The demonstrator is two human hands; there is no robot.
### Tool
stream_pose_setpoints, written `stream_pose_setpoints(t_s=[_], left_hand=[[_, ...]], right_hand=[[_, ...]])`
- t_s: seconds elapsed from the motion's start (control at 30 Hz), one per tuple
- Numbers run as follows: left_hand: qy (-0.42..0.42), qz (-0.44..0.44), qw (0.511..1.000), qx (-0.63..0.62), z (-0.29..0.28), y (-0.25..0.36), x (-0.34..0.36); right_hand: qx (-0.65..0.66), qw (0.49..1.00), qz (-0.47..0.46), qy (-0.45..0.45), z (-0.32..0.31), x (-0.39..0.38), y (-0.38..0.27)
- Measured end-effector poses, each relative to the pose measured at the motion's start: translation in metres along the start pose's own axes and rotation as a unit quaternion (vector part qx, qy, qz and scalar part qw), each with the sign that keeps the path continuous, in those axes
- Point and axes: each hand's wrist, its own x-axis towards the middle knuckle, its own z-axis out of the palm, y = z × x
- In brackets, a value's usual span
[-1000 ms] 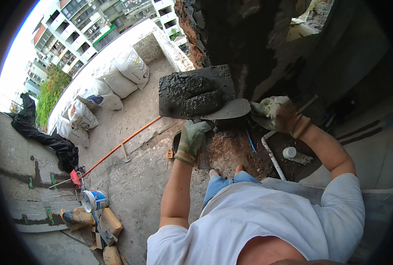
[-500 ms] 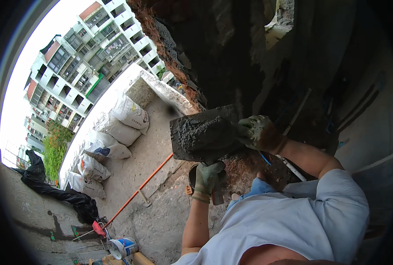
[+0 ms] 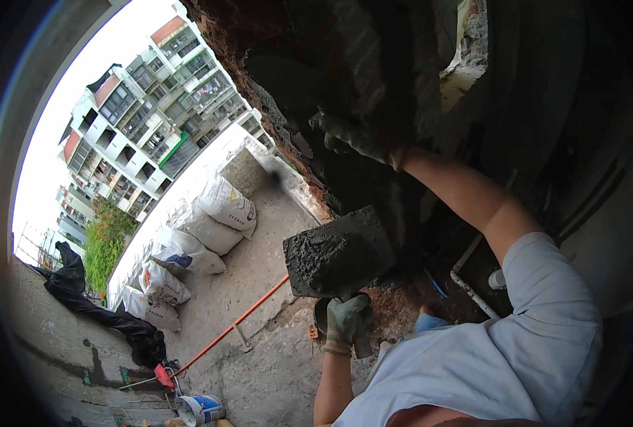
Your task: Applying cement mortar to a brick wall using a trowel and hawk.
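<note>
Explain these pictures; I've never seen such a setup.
There is no machine: a person works by hand, filmed by a wide fisheye camera worn on the head. The left hand, in a grey-green glove, holds a flat, rectangular dark board bearing wet, lumpy grey mortar. The right hand, also gloved, is raised near a rough, dark wall; shadow hides whether it holds anything. Beyond, bulging white sacks rest on the grey concrete floor, with a long orange pole nearby.
</note>
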Motion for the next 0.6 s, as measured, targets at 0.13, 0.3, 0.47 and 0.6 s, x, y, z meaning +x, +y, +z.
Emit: stream_pose_setpoints(t_s=[0.13, 0.3, 0.47, 0.6], left_hand=[[0.027, 0.02, 0.999, -0.015, 0.01, 0.008, 0.002], [0.012, 0.033, 0.999, 0.02, 0.008, 0.001, 0.004], [-0.012, -0.012, 1.0, -0.001, -0.004, -0.005, 0.002], [-0.024, 0.004, 1.0, -0.002, -0.021, -0.012, -0.001]], right_hand=[[0.021, 0.972, 0.235, 0.017, -0.036, 0.032, 0.028], [-0.052, 0.982, 0.18, 0.033, -0.051, 0.016, 0.033], [-0.016, 0.957, 0.244, 0.158, -0.046, -0.015, 0.004], [-0.172, 0.932, 0.275, 0.162, -0.027, -0.048, -0.019]])
